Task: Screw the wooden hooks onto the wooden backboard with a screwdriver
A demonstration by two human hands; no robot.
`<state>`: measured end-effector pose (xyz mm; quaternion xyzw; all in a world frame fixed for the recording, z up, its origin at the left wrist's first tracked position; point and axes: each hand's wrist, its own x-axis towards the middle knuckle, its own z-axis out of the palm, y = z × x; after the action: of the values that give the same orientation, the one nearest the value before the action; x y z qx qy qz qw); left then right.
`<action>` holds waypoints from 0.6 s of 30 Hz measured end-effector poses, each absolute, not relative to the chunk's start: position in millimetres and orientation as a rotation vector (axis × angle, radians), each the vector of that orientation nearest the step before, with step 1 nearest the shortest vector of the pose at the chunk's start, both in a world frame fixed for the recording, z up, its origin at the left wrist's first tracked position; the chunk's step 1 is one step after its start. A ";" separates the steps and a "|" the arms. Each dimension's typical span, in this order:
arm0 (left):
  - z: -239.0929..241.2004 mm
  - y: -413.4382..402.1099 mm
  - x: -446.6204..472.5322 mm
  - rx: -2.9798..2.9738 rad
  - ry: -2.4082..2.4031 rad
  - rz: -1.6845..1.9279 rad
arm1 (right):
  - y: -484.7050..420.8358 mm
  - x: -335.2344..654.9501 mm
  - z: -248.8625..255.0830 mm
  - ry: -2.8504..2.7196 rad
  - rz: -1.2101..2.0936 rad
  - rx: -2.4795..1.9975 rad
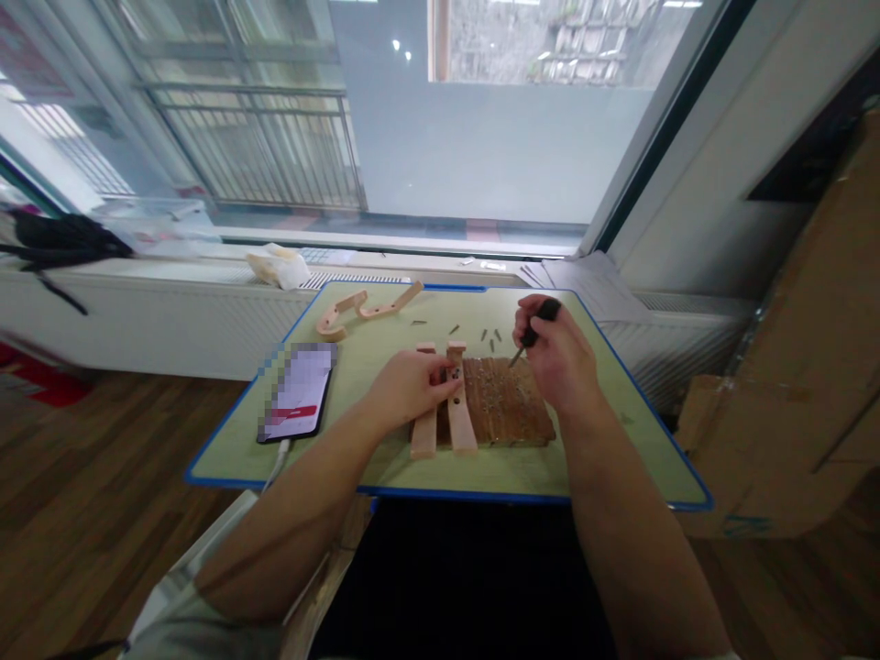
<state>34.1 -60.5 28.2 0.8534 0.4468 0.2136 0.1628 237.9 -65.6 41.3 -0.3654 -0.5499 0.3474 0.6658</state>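
My left hand (pixel 405 387) has its thumb and fingers closed at the upper part of a pale wooden piece with dark holes (pixel 462 417). A small screw between the fingertips cannot be made out. Partly under that hand lies a second pale wooden piece (pixel 424 435). Both rest at the left side of a brown, scarred wooden board (pixel 509 403). In my right hand (pixel 564 362) is a screwdriver (pixel 546 310) with a black handle, its shaft slanting down left, tip over the board's upper edge. Several small screws (pixel 491 339) lie behind the board.
Curved wooden pieces (pixel 375 307) lie at the back left of the blue-edged table (pixel 385 472). A phone (pixel 297 392) with a white cable (pixel 279 463) lies at left. Beyond are a radiator (pixel 171 321) and windows. Cardboard (pixel 776 403) stands at right.
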 end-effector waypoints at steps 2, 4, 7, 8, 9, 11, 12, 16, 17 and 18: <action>28.3 -61.6 36.6 2.402 1.315 0.602 | -64.2 237.6 41.8 -1.172 0.819 -0.757; 27.8 -61.8 37.5 2.403 1.338 0.603 | -64.2 236.5 40.7 -1.179 0.766 -0.788; 26.5 -60.4 36.1 2.446 1.297 0.546 | -65.8 233.4 36.4 -1.253 0.789 -0.864; 26.0 -59.7 35.2 2.467 1.267 0.531 | -66.2 231.8 34.9 -1.269 0.835 -0.867; 25.6 -59.1 34.4 2.490 1.236 0.522 | -66.4 230.0 33.6 -1.274 0.886 -0.856; 25.0 -57.9 32.9 2.528 1.196 0.518 | -66.0 226.1 31.7 -1.262 0.977 -0.830; 24.8 -57.5 32.4 2.536 1.191 0.514 | -65.5 224.3 31.3 -1.249 1.019 -0.827; 24.3 -56.3 32.5 2.502 1.219 0.484 | -61.9 220.3 32.7 -1.103 1.133 -0.842; 24.2 -56.1 32.9 2.495 1.227 0.485 | -61.1 220.3 33.6 -1.053 1.166 -0.831; 24.0 -56.0 33.4 2.491 1.233 0.489 | -60.6 220.6 34.6 -1.012 1.205 -0.810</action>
<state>33.4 -56.0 24.0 0.8715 0.4312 0.1710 0.1593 220.6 -60.6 34.6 -0.3541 -0.4427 0.5269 0.6333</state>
